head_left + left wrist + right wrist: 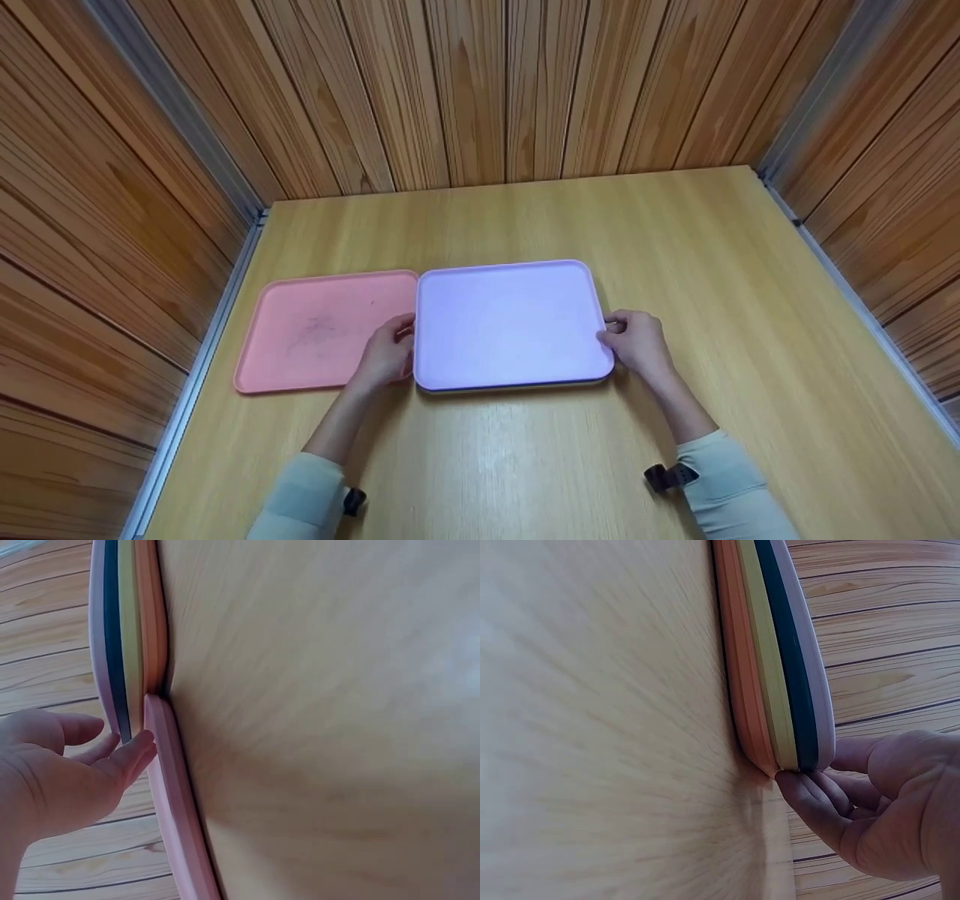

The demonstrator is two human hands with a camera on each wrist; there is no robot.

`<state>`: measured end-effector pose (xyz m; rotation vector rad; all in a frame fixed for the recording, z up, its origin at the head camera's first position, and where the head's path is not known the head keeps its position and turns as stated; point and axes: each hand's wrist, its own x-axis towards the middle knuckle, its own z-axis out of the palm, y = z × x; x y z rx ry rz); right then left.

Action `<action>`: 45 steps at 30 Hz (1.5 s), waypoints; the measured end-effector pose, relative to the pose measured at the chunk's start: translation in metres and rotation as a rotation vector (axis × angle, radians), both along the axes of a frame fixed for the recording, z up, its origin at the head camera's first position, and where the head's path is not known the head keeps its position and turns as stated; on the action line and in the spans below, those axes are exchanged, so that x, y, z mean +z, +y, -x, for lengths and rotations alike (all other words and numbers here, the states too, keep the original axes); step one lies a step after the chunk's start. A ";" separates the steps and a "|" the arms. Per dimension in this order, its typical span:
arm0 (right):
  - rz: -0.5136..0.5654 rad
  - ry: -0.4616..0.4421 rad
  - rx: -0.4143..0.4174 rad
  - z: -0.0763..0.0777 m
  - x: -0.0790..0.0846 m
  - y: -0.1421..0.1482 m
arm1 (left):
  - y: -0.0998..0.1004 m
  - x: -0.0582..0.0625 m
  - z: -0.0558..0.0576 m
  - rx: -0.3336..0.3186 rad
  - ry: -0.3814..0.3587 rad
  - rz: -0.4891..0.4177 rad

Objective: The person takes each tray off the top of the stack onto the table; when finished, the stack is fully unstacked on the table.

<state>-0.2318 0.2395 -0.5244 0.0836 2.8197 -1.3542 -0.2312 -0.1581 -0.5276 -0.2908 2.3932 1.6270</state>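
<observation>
A stack of rectangular trays lies on the table, with a lavender tray (510, 326) on top. Below it the wrist views show a dark blue tray (786, 645), a yellow tray (766, 667) and orange at the bottom (744, 682). My left hand (386, 351) pinches the stack's left edge, fingertips at the side and thumb by the lavender rim. At the right edge my right hand (637, 341) grips the stack, thumb at the lavender rim and fingertips down by the yellow tray. A pink tray (300, 330) lies flat against the stack's left side, partly under my left hand.
The wooden table (495, 465) reaches back to a wood-panelled wall (472, 90). Panelled side walls with metal rails (196, 382) stand left and right. A dark strap device (670, 477) sits on my right sleeve, another (354, 501) on the left.
</observation>
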 end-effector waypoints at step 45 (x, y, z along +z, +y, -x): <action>0.196 -0.195 0.044 -0.002 0.008 0.019 | 0.013 -0.015 -0.003 -0.011 0.108 0.129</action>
